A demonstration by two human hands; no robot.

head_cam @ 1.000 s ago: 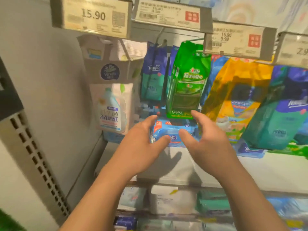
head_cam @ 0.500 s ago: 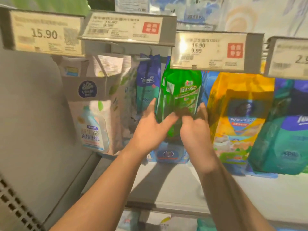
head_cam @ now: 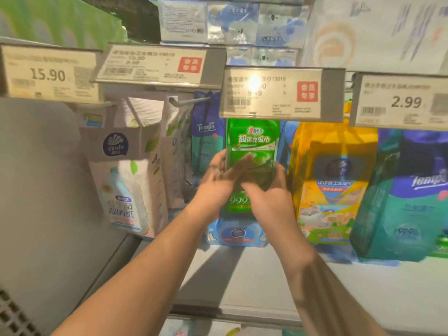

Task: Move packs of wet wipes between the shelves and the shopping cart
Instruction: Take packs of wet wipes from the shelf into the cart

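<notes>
Under the middle price tag the green pack hangs long axis vertical, both hands equally near: left hand and right hand cup its lower half, fingers loosely spread

We see warm, fairly dim store light from above. A white glare spot burns out the digits on the middle price tag. Both forearms cast soft grey shadows across the white shelf. The hands are smeared by motion blur, fine print on the labels is unreadable, and the wide lens bends lines toward the edges.
</notes>
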